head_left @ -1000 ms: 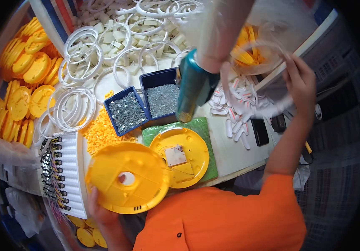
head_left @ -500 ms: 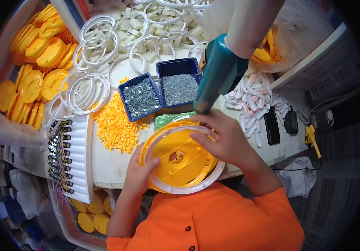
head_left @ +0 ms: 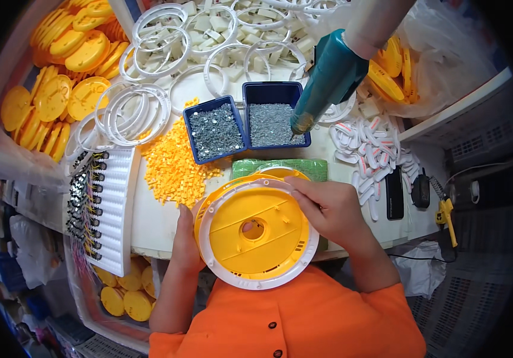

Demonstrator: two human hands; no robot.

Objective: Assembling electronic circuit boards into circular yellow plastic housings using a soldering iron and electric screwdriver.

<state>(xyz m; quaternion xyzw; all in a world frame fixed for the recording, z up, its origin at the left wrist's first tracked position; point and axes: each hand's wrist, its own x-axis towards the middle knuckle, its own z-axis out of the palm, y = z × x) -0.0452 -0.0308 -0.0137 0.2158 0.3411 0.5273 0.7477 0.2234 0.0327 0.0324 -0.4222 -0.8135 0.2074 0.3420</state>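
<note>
A round yellow plastic housing (head_left: 274, 247) with a hole in its middle is held up in front of my orange shirt. Around its rim, facing me, lies a white plastic ring (head_left: 256, 283). My left hand (head_left: 188, 241) grips the left edge, thumb up and fingers mostly hidden behind. At the upper right edge, my right hand (head_left: 331, 209) pinches the rim between thumb and fingers. Behind the housing, a green wrapped pad (head_left: 310, 169) rests on the table. A teal power screwdriver (head_left: 328, 77) hangs above, its tip over a blue bin.
Two blue bins (head_left: 199, 158) hold small metal parts. Yellow clips (head_left: 176, 176) lie heaped beside them. White rings (head_left: 161, 122) and yellow discs (head_left: 89, 98) are piled left, near a white foam tray (head_left: 113, 209). White pieces (head_left: 381, 149) and a black phone (head_left: 395, 194) lie right.
The white ring, skewed across the yellow housing before, now sits evenly around its rim. My right hand has moved from the top of the housing toward its upper right edge.
</note>
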